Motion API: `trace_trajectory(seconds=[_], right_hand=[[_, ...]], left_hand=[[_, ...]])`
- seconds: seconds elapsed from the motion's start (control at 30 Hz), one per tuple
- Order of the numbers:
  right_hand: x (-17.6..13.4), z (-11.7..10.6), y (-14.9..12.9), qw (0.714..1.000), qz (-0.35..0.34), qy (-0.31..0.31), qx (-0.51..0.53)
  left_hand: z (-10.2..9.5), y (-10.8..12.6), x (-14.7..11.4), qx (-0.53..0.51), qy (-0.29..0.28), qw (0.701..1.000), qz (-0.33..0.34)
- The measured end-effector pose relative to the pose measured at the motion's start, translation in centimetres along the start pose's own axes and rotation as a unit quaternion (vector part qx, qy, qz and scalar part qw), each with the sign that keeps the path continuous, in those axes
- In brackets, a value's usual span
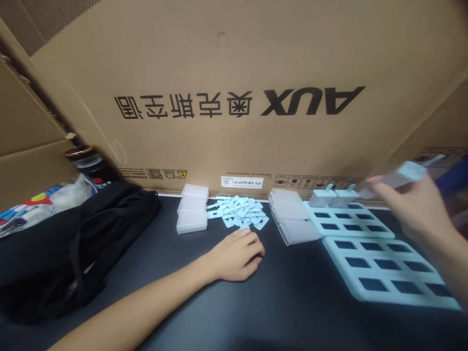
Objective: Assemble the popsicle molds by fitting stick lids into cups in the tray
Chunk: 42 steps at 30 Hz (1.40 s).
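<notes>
Here's the right hand (417, 202), blurred, fingers clamped on a translucent mould (387, 179) tipped over sideways, its pale blue cap and tab pointing right! It's up off the tabletop (204, 312), just beyond the far rack's right end. Across to the left hand (239, 256): palm down on the tabletop, fingers loosely curled, fingertips at the near edge of a heap of pale blue sticks (241, 209); whether they pinch one, I can't tell.

Beneath the right hand's side of the scene, the far rack (340, 221) carries two capped moulds (334, 198) side by side in its far row, tabs up. The near rack (389, 275) lies just this side of it, slots bare.

Flanking the heap, three translucent cases (192, 209) line up on its left, and a cluster of more cases (290, 214) sits on its right, close against the far rack. Out wide left, a black bag (54, 248) slumps near a dark bottle (95, 170). And across the far side stands a big cardboard box (256, 141), its AUX lettering upside down!
</notes>
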State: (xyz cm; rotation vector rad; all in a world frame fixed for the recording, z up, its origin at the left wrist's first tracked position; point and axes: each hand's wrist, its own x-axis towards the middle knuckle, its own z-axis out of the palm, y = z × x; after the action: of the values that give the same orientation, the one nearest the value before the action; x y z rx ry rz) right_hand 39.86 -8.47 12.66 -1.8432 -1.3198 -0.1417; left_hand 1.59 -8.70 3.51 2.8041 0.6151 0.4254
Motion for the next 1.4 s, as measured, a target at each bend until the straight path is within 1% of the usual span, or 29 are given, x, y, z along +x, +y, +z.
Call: trace_trajectory(seconds=[0.07, 0.13, 0.2, 0.23, 0.3, 0.37, 0.43, 0.5, 0.67, 0.83, 0.97, 1.07, 1.17, 1.27, 1.33, 1.4], right_hand=[[-1.0, -0.1, -4.2, 0.997, -0.009, -0.075, -0.017], [-2.0, 0.8, -7.6, 0.987, -0.045, -0.147, -0.044], [-2.6, 2.3, -10.0, 0.965, -0.098, -0.215, -0.114], [-2.9, 3.1, -10.9, 0.949, -0.126, -0.242, -0.161], [-3.3, 4.7, -12.5, 0.911, -0.181, -0.271, -0.255], [-3.7, 5.9, -13.9, 0.880, -0.226, -0.280, -0.311], [-4.1, 6.6, -15.1, 0.867, -0.254, -0.288, -0.318], [-4.5, 6.9, -15.9, 0.866, -0.265, -0.298, -0.302], [-4.9, 7.5, -16.7, 0.861, -0.286, -0.316, -0.279], [-5.2, 8.2, -17.8, 0.866, -0.286, -0.320, -0.255], [-5.9, 9.6, -18.6, 0.861, -0.309, -0.313, -0.254], [-6.5, 10.9, -19.1, 0.854, -0.324, -0.323, -0.247], [-6.8, 11.7, -19.2, 0.862, -0.309, -0.334, -0.224], [-6.3, 10.8, -18.1, 0.875, -0.303, -0.341, -0.158], [-5.7, 9.3, -16.3, 0.873, -0.322, -0.355, -0.093], [-5.0, 7.5, -13.6, 0.871, -0.341, -0.352, -0.034]], left_hand=[[0.0, 0.0, 0.0, 0.001, -0.001, 1.000, -0.002], [0.0, 0.1, 0.1, 0.004, -0.001, 1.000, -0.005], [0.0, 0.2, 0.1, 0.007, -0.002, 1.000, -0.004], [0.0, 0.2, 0.1, 0.009, -0.002, 1.000, -0.002], [0.0, 0.1, 0.1, 0.015, -0.001, 1.000, 0.002], [0.1, 0.1, 0.0, 0.019, -0.001, 1.000, 0.002], [0.1, 0.0, 0.0, 0.022, 0.000, 1.000, 0.002], [0.1, -0.1, -0.1, 0.021, 0.003, 1.000, 0.005], [0.2, -0.3, -0.2, 0.019, 0.007, 1.000, 0.011], [0.2, -0.4, -0.2, 0.018, 0.012, 1.000, 0.012], [0.2, -0.5, -0.2, 0.024, 0.014, 0.999, 0.015], [0.3, -0.5, -0.2, 0.025, 0.012, 1.000, 0.012], [0.4, -0.4, -0.2, 0.024, 0.011, 1.000, 0.012], [0.3, -0.4, -0.2, 0.023, 0.007, 1.000, 0.014], [0.2, -0.3, -0.2, 0.023, 0.006, 1.000, 0.013], [0.1, -0.3, -0.2, 0.021, 0.008, 1.000, 0.011]])
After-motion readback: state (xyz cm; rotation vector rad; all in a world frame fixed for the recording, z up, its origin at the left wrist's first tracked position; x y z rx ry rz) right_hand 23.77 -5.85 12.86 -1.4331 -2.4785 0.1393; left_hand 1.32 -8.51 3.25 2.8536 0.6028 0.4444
